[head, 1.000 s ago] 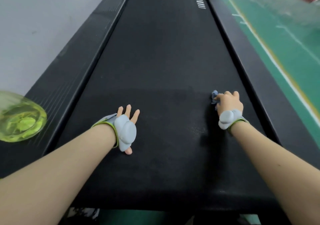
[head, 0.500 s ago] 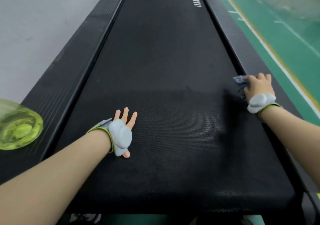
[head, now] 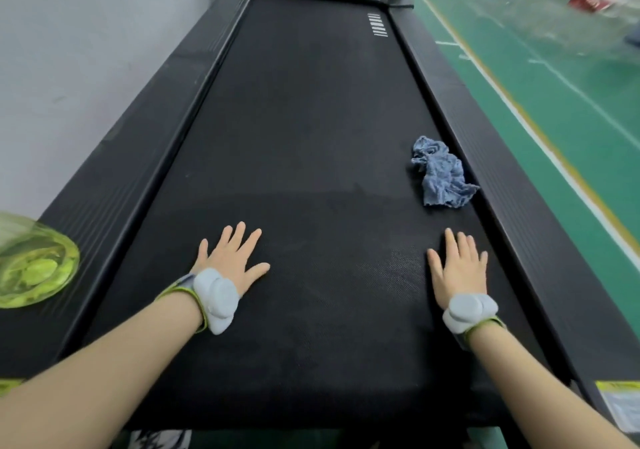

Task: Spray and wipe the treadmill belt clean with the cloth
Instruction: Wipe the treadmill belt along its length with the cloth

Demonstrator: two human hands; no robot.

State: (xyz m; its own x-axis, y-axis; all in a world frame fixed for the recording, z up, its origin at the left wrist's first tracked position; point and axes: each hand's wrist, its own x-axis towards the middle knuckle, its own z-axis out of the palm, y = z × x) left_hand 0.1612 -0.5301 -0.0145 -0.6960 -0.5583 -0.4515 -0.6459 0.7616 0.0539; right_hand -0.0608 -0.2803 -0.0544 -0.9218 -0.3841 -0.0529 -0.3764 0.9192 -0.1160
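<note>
Left hand (head: 230, 261) and right hand (head: 459, 268) lie flat on the treadmill belt (head: 311, 119), fingers straight and spread, holding nothing.
The crumpled blue cloth (head: 441, 178) lies loose at the belt's right edge, just ahead of the right hand and not touching it. A blurred green bottle (head: 34, 268) sits on the left side rail (head: 114, 185), near the left hand.

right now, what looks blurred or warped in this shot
Head view: the translucent green container at the left edge and the green floor top right are smeared; head view: the wide-angle lens splays the treadmill belt outward toward the camera; head view: the cloth, left hand and right hand are sharp.
</note>
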